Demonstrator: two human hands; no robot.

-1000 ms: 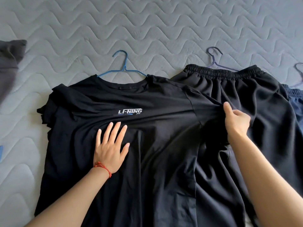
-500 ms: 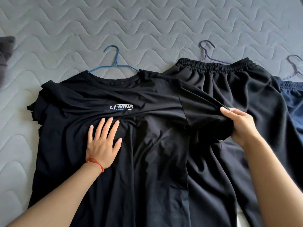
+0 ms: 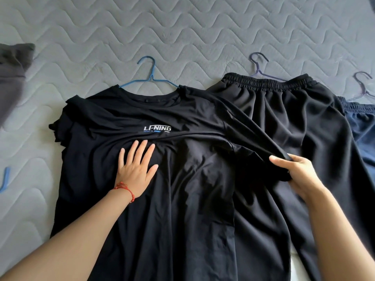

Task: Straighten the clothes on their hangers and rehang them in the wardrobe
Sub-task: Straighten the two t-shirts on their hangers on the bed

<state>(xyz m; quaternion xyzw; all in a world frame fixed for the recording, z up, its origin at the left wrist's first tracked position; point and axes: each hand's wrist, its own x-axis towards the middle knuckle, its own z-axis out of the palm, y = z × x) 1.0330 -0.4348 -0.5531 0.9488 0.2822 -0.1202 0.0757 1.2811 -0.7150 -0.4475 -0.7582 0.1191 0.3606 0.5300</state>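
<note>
A black LI-NING T-shirt (image 3: 182,189) is lying front-up on a grey quilted mattress (image 3: 182,27), its collar sitting over a blue wire hanger (image 3: 151,78) whose hook is pointing away from the person. The left hand (image 3: 136,169) is pressing flat on the shirt's chest just below the printed logo (image 3: 157,128), fingers spread and gripping nothing; a red string bracelet (image 3: 125,188) is circling that wrist. The right hand (image 3: 296,175) is pinching the end of the shirt's right-side sleeve (image 3: 263,142) between thumb and fingers, and the sleeve is running taut from the shoulder out over the neighbouring garment. The other sleeve is lying bunched in folds at the shirt's left edge.

Just beside the shirt on the right, black trousers (image 3: 294,122) with an elastic waistband are lying on a purple wire hanger (image 3: 258,66), partly under the shirt's side. Further right, a navy garment (image 3: 363,126) is sitting on 1 more purple hanger (image 3: 363,86). A dark grey garment (image 3: 12,78) is lying at the left edge, and a small blue object (image 3: 5,178), too cropped to identify, is showing below it.
</note>
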